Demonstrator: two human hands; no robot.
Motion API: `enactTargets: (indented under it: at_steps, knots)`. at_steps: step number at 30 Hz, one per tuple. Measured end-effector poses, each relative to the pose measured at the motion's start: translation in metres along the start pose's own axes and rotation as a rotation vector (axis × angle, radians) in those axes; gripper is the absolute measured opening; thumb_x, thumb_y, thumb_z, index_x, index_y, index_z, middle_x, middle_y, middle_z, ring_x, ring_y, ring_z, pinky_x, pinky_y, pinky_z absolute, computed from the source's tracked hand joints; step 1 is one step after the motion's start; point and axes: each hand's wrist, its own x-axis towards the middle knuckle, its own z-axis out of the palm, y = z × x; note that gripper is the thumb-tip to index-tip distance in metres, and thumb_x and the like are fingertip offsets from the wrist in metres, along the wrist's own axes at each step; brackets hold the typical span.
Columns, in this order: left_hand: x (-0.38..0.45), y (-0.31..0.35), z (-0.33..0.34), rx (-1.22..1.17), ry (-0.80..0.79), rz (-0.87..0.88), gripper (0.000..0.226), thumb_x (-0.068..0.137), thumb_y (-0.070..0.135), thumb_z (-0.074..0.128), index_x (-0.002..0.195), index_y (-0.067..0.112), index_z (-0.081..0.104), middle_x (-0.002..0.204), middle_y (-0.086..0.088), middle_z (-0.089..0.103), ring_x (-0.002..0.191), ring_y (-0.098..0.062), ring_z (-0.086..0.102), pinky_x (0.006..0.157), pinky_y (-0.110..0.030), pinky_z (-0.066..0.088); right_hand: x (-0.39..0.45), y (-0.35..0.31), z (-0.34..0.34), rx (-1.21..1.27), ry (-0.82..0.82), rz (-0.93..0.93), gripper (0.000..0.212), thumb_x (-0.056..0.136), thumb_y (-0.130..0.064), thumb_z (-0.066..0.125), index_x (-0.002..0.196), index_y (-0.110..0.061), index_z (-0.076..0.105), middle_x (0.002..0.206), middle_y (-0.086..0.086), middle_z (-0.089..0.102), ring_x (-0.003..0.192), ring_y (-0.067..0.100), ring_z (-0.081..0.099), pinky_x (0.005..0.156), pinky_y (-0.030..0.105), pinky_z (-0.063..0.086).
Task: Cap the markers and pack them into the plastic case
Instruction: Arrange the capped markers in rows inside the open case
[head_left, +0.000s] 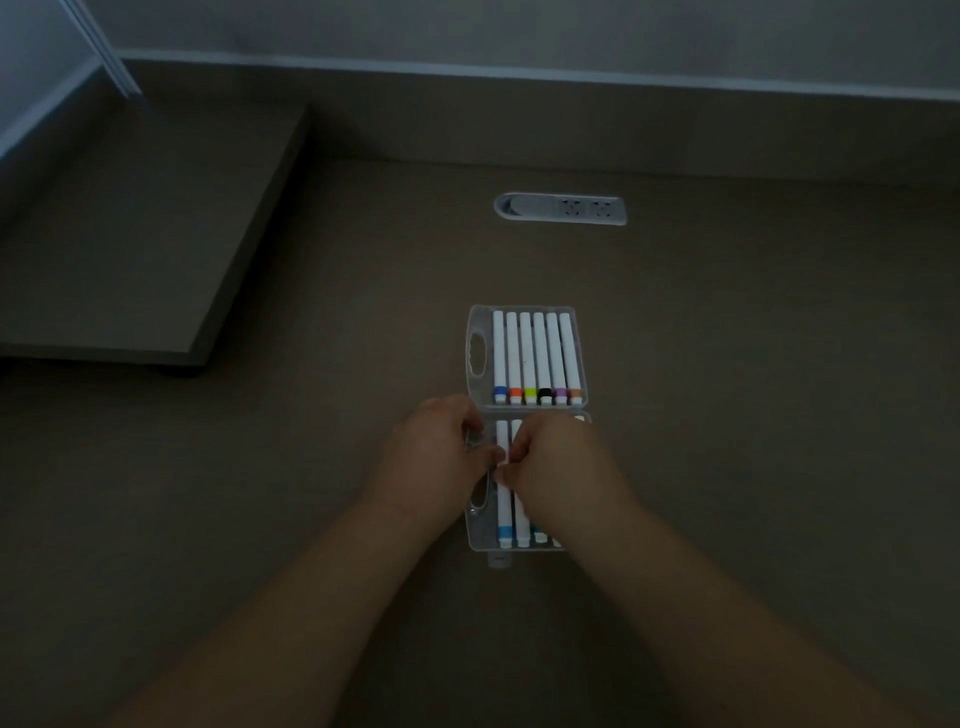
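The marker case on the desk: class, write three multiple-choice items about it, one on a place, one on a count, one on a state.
1. Where is the power socket?
A. beyond the plastic case
B. left of the case
C. under the hands

2. How many markers fill the case's far half?
A. four
B. six
C. nine

3. The case is:
A. shut
B. standing upright
C. lying open

Answers: 1 A, the socket sits in the desk past the case. 2 B, six coloured bands show in a row. 3 C, both halves lie flat, while the left hand and right hand work over the near half.

Markers (537, 358) in case (477, 322) — socket strip (561, 209) behind
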Motion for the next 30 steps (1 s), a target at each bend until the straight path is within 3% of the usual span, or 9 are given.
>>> enactTargets:
  at_steps: [6,9,11,13,17,21,25,30]
  knots:
    - [-0.008,-0.002,-0.011,0.022,-0.023,0.113,0.014,0.089,0.038,0.063,0.099,0.039,0.053,0.102,0.015,0.048,0.086,-0.001,0.051,0.071,-0.017,0.042,-0.021,0.020,-0.012,0.175,0.076,-0.032,0.006,0.091,-0.031,0.066,0.093,-0.026,0.064,0.089,-0.006,0.064,0.081,0.005,0.063,0.073,0.026,0.055]
    - [-0.024,-0.012,-0.023,0.058,-0.049,0.254,0.024,0.093,0.028,0.056,0.110,0.045,0.052,0.118,0.023,0.043,0.106,0.004,0.046,0.089,-0.019,0.044,-0.030,0.045,-0.034,0.261,0.149,-0.017,0.004,0.094,-0.030,0.061,0.094,-0.034,0.060,0.092,-0.010,0.060,0.083,0.004,0.060,0.069,0.024,0.051]
    - [-0.032,-0.020,-0.024,0.135,-0.087,0.331,0.042,0.092,0.022,0.057,0.124,0.047,0.050,0.136,0.026,0.036,0.127,0.006,0.032,0.107,-0.025,0.036,-0.031,0.065,-0.042,0.192,0.205,-0.059,0.012,0.095,-0.026,0.057,0.100,-0.036,0.060,0.102,-0.012,0.058,0.092,0.004,0.057,0.082,0.027,0.051]
    - [-0.036,-0.026,-0.023,0.206,-0.109,0.358,0.051,0.089,0.024,0.062,0.130,0.050,0.047,0.147,0.027,0.028,0.135,0.004,0.024,0.113,-0.030,0.030,-0.033,0.080,-0.044,0.048,0.197,-0.139,0.025,0.095,-0.020,0.055,0.111,-0.038,0.060,0.115,-0.015,0.050,0.104,0.002,0.050,0.092,0.025,0.045]
    - [-0.038,-0.028,-0.021,0.221,-0.088,0.357,0.049,0.085,0.034,0.067,0.128,0.050,0.049,0.150,0.028,0.027,0.135,0.002,0.025,0.113,-0.035,0.033,-0.038,0.092,-0.037,-0.121,0.137,-0.302,0.045,0.091,-0.020,0.062,0.130,-0.041,0.052,0.137,-0.017,0.039,0.128,0.001,0.032,0.106,0.021,0.029]
    - [-0.040,-0.028,-0.020,0.235,-0.086,0.347,0.046,0.085,0.036,0.067,0.125,0.049,0.050,0.146,0.031,0.027,0.128,0.008,0.022,0.110,-0.029,0.031,-0.039,0.098,-0.035,-0.139,0.148,-0.320,0.049,0.091,-0.027,0.063,0.135,-0.043,0.047,0.144,-0.016,0.036,0.135,0.004,0.027,0.113,0.027,0.027]
    - [-0.043,-0.024,-0.025,0.228,-0.158,0.314,0.043,0.087,0.037,0.066,0.121,0.054,0.048,0.136,0.041,0.019,0.123,0.014,0.019,0.101,-0.018,0.025,-0.041,0.104,-0.039,-0.070,0.100,-0.318,0.050,0.089,-0.025,0.066,0.132,-0.045,0.049,0.140,-0.020,0.037,0.131,-0.001,0.026,0.112,0.026,0.028]
    - [-0.049,-0.019,-0.032,0.049,-0.223,0.229,0.037,0.086,0.034,0.066,0.109,0.059,0.050,0.128,0.045,0.031,0.119,0.019,0.030,0.100,-0.015,0.030,-0.046,0.109,-0.049,0.138,0.049,-0.292,0.045,0.088,-0.015,0.067,0.119,-0.047,0.057,0.125,-0.031,0.038,0.123,-0.007,0.035,0.106,0.022,0.036]
